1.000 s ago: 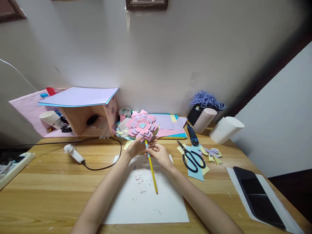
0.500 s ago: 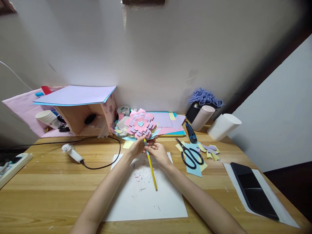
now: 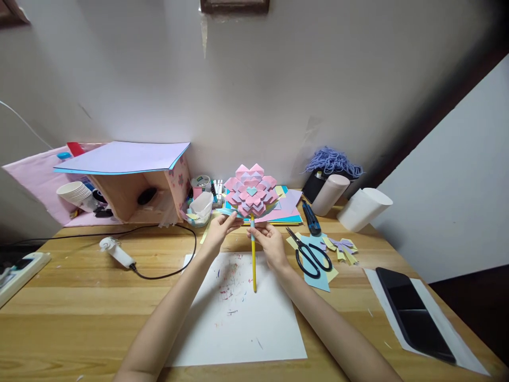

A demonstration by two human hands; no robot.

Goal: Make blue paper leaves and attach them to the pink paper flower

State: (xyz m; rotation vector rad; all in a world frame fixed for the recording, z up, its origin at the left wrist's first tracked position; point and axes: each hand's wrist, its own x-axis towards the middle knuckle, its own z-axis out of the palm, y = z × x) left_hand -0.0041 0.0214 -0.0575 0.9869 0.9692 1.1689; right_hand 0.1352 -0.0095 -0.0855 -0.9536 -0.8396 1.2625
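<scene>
A paper flower [image 3: 251,192] with layered pink and lilac petals and a small blue heart in its centre stands upright between my hands. Its stem [image 3: 254,265] is a yellow stick with a light blue band near the top. My right hand [image 3: 270,241] pinches the stem just under the bloom. The fingers of my left hand [image 3: 221,229] close on the blue paper at the lower left of the flower. Below lies a white sheet [image 3: 262,329] with coloured marks on it.
Black-handled scissors [image 3: 310,253] lie on blue and yellow paper at right, near a utility knife [image 3: 311,217] and a paper bow [image 3: 342,248]. A phone [image 3: 413,313] rests far right. A glue gun [image 3: 117,252] with its cord sits left, before a box [image 3: 139,196].
The paper flower has moved right and been tilted more upright, its stem now nearly vertical. My left hand has shifted from the stem to the flower's left underside.
</scene>
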